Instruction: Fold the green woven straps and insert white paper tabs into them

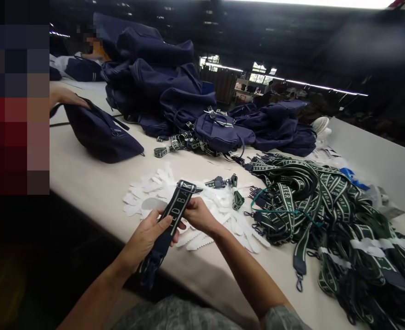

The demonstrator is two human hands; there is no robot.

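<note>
A dark strap [173, 213] with white lettering is held over the near edge of the table [95, 183], gripped at its middle by the closed left hand [150, 236] and pinched near its upper end by the closed right hand [197, 214]. White paper pieces [223, 206] lie just beyond the hands. A heap of green straps [312, 197] lies to the right, with navy bags [174, 96] piled farther back.

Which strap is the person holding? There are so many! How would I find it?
Start at the long pale table and find the white paper pieces at its near edge. Just above them, the left hand and right hand grip one folded strap. Unlike the tangled strap pile, it is alone, lifted off the table.
</note>
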